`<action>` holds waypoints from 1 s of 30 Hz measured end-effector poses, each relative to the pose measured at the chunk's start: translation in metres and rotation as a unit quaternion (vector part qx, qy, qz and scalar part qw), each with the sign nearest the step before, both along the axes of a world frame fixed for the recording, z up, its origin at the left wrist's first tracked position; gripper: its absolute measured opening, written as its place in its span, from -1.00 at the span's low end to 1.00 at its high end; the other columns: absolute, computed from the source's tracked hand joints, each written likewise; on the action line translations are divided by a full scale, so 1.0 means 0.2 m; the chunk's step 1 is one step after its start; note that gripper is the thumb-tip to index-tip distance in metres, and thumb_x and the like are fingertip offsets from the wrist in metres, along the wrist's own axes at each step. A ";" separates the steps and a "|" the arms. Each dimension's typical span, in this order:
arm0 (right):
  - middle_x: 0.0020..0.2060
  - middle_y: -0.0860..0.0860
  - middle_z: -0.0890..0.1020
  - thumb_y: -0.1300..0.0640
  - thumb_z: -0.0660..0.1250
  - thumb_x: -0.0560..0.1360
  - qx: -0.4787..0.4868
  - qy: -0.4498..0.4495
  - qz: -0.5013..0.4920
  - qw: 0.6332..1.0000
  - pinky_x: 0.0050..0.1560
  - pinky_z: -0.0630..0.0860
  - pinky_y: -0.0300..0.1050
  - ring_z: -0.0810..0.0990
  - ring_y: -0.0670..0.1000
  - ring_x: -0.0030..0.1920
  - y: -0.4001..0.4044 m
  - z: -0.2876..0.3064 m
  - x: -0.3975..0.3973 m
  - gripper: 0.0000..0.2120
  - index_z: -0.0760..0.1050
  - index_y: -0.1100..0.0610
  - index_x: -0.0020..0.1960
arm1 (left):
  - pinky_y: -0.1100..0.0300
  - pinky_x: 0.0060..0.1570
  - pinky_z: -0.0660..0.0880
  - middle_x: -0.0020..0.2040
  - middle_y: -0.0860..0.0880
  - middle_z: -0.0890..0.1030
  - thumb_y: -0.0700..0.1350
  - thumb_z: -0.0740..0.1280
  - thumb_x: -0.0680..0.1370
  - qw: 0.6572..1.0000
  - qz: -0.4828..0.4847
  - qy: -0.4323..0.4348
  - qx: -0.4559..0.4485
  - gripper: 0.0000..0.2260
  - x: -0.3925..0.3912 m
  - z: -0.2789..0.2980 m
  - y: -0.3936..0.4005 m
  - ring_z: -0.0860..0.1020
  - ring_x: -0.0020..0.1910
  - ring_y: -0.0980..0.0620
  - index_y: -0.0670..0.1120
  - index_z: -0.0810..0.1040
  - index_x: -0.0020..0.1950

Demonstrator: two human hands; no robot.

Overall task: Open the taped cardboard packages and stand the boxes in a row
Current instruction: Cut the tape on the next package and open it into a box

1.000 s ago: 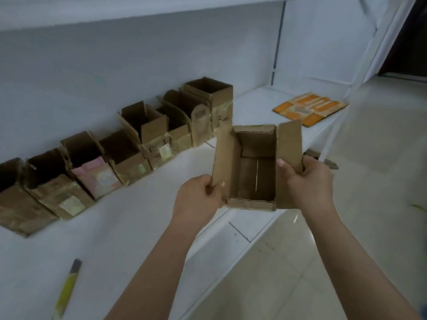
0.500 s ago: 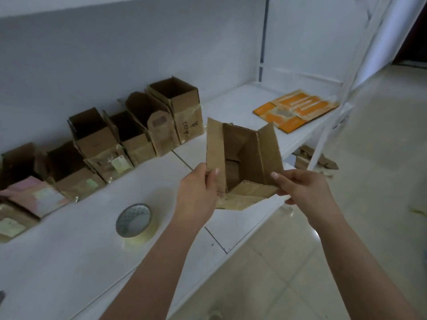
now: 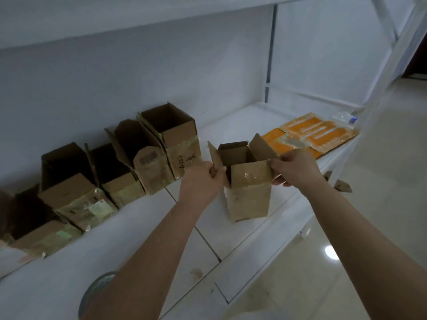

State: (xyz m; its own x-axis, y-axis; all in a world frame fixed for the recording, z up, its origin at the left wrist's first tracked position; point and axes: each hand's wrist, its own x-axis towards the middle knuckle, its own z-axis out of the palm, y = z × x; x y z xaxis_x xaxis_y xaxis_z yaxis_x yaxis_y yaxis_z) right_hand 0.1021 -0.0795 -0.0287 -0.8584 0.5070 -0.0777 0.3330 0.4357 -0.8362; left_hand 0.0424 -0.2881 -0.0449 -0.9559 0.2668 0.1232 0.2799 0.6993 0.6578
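Observation:
An opened brown cardboard box (image 3: 248,197) stands upright over the white shelf (image 3: 242,125), its top flaps spread and tape shining on its front flap. My left hand (image 3: 203,179) pinches its left flap. My right hand (image 3: 293,168) grips its right flap. The box sits just right of a row of several opened boxes (image 3: 152,158) that lines the back wall, the nearest one (image 3: 175,139) marked with handwriting.
A flattened orange and brown carton (image 3: 312,135) lies at the shelf's far right. A roll of clear tape (image 3: 97,294) shows partly behind my left forearm near the front edge. Cardboard scraps (image 3: 342,183) lie on the glossy floor to the right.
The box has turned from tilted with its opening facing me to upright, and has moved forward over the shelf beside the row. Both hands stayed on its flaps.

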 end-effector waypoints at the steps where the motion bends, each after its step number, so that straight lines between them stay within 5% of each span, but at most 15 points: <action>1: -0.42 0.09 0.67 0.12 0.32 0.56 0.029 0.000 0.006 1.000 -0.18 0.62 0.01 0.69 0.06 -0.32 0.01 -0.01 -0.05 -0.77 0.60 0.24 -0.19 | 0.00 -0.17 0.54 -0.26 -0.12 0.65 0.12 0.26 0.59 1.000 0.000 0.007 -0.016 -0.61 -0.03 -0.01 0.01 0.63 -0.24 -0.06 -0.05 0.33 -0.35; 5: -0.44 0.07 0.65 0.09 0.25 0.58 0.121 0.007 0.030 0.992 -0.18 0.62 0.01 0.62 0.06 -0.36 0.06 -0.08 -0.25 -0.68 0.53 0.24 -0.27 | 0.14 -0.19 0.55 -0.24 0.02 0.65 0.28 0.19 0.57 0.998 0.010 0.014 -0.065 -0.59 -0.12 -0.02 -0.01 0.59 -0.27 0.07 -0.04 0.55 -0.15; 9: -0.42 0.11 0.63 0.10 0.20 0.61 0.154 0.021 0.054 0.986 -0.20 0.59 -0.03 0.60 0.12 -0.33 0.13 -0.12 -0.46 -0.63 0.53 0.26 -0.30 | 0.20 -0.29 0.44 -0.21 0.13 0.57 0.26 0.21 0.58 0.982 0.120 0.116 -0.090 -0.73 -0.24 0.07 -0.07 0.52 -0.23 0.11 0.09 0.51 -0.09; 14: -0.76 -0.08 0.40 0.10 0.20 0.62 0.140 0.013 0.030 0.990 -0.36 0.45 -0.20 0.51 -0.09 -0.56 0.17 -0.17 -0.75 -0.56 0.40 0.13 -0.44 | -0.03 0.09 0.47 0.18 -0.11 0.52 0.10 0.22 0.58 0.920 0.176 0.253 -0.241 -0.66 -0.48 0.10 -0.10 0.42 0.19 -0.17 -0.06 0.50 0.25; 18: -0.48 0.07 0.57 0.09 0.17 0.64 0.112 -0.003 0.084 0.990 -0.09 0.61 -0.01 0.63 0.11 -0.31 0.22 -0.15 -0.90 -0.62 0.46 0.17 -0.32 | -0.15 0.41 0.20 0.35 -0.11 0.45 0.02 0.33 0.56 0.908 0.200 0.200 -0.310 -0.58 -0.58 0.12 -0.08 0.30 0.38 -0.19 -0.04 0.41 0.40; 24: -0.16 0.22 0.63 0.11 0.21 0.62 0.123 -0.001 0.025 0.992 -0.14 0.57 -0.01 0.63 0.22 -0.12 0.29 -0.14 -1.10 -0.75 0.53 0.28 -0.02 | -0.16 0.49 0.06 0.11 -0.06 0.59 -0.20 0.23 0.60 0.916 0.225 0.180 -0.279 -0.74 -0.64 0.13 -0.13 0.41 0.26 -0.16 0.03 0.55 0.23; 30: -0.20 0.21 0.62 0.12 0.21 0.64 0.023 -0.021 0.085 0.996 -0.37 0.62 -0.08 0.58 0.14 -0.35 0.12 -0.09 -1.25 -0.74 0.54 0.28 -0.04 | -0.16 0.49 0.08 0.17 -0.05 0.55 -0.20 0.18 0.64 0.917 0.222 0.157 -0.293 -0.71 -0.62 0.14 -0.17 0.38 0.30 -0.13 0.08 0.55 0.26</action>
State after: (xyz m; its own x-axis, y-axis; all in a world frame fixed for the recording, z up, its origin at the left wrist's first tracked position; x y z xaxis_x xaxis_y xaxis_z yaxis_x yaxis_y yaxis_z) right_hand -0.1473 -0.0552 -0.0472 -0.9289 0.3576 -0.0958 0.2854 0.5268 -0.8006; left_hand -0.0816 -0.3215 -0.0171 -0.9285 -0.0318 0.3699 -0.0071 0.9977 0.0679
